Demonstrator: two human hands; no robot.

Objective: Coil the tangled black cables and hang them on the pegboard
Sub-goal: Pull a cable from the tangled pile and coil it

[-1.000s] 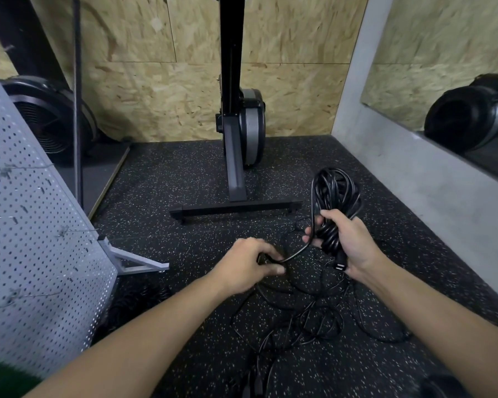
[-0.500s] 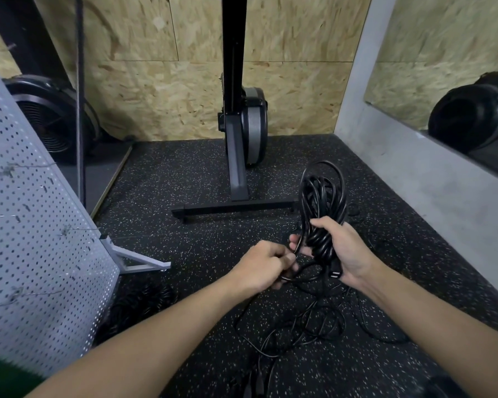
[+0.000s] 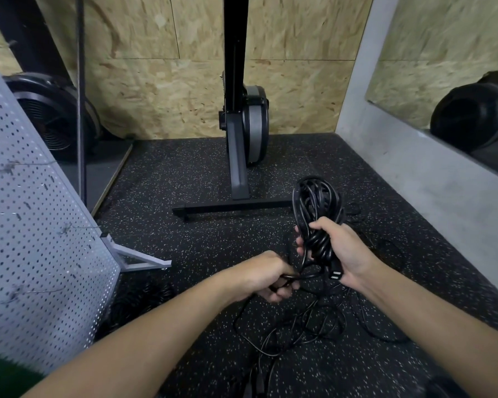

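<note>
Cable coil, one, in left hand, right hand.

A gym: speckled rubber floor, exercise machine, mirror.

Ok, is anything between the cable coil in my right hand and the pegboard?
Nothing solid does. Your left hand, gripping a loose strand, lies between the coil and the pegboard, and cable trails down to the tangle on the floor.

The pegboard stands at nine o'clock, the exercise machine at twelve, the coiled cable at three, and loose cables lie on the floor at five.
</note>
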